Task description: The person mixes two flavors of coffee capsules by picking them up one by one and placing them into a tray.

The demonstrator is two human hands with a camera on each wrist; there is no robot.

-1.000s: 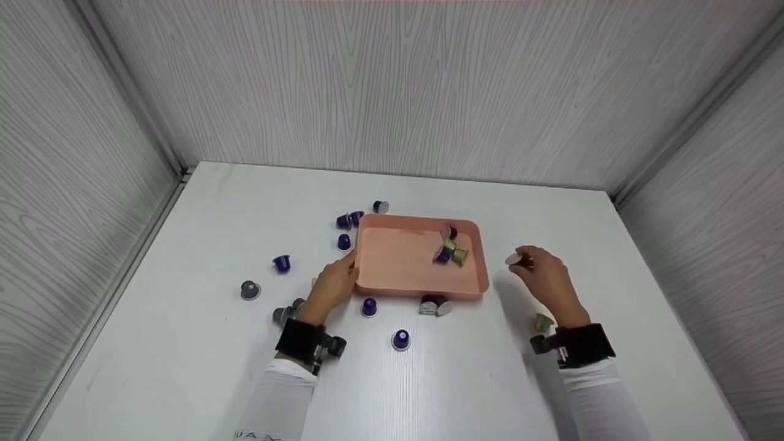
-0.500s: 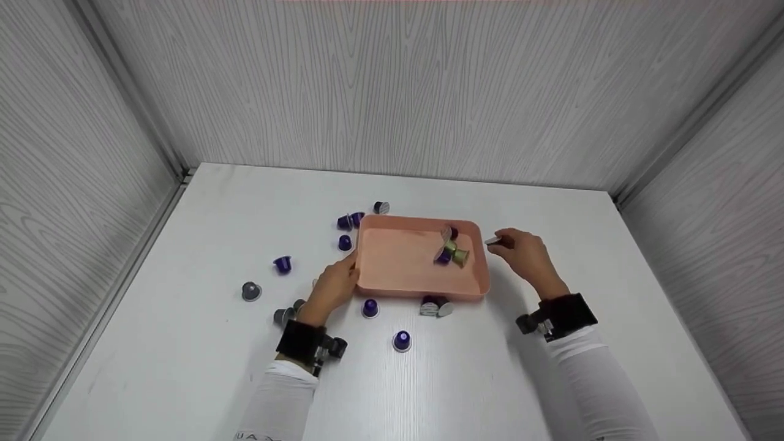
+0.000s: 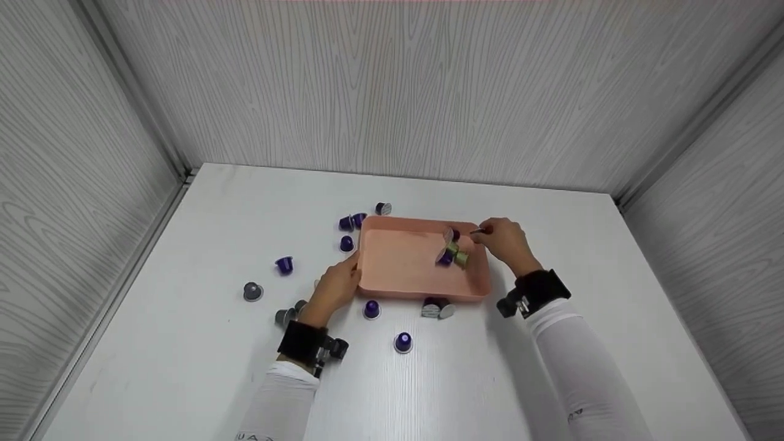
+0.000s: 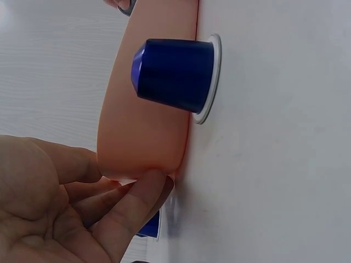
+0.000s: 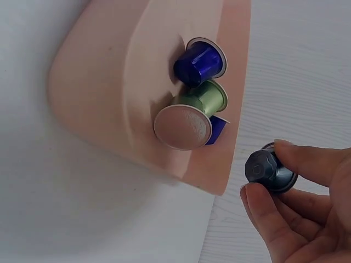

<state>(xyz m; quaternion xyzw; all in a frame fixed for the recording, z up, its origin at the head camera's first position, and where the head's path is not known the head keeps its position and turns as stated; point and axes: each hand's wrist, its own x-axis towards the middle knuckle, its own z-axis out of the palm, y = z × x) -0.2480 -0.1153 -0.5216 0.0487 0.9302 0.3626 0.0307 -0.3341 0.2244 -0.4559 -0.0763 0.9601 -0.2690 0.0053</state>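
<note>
My left hand (image 3: 334, 285) grips the left end of a pink tray (image 3: 392, 260); the left wrist view shows thumb and fingertips bent at its wall. Over the tray's right rim, near the back corner, my right hand (image 3: 505, 241) pinches a dark grey coffee capsule (image 5: 262, 170) between thumb and fingers. Inside the tray's right part, purple and green coffee capsules (image 5: 208, 98) lie in a small cluster, one showing its foil lid (image 5: 182, 127). Close to the tray's outer wall stands a blue-purple capsule (image 4: 175, 74); another (image 4: 149, 227) is partly hidden behind my left fingers.
More capsules lie on the white table (image 3: 441, 392): purple ones (image 3: 346, 244) left of the tray, a grey one (image 3: 252, 291) farther left, a pair (image 3: 431, 308) against its front wall and a purple one (image 3: 403, 342) nearer. Grey panels (image 3: 392, 92) stand behind.
My right hand has moved left and away from me, carrying the capsule from right of the tray to over its right rim. My left hand stays on the tray.
</note>
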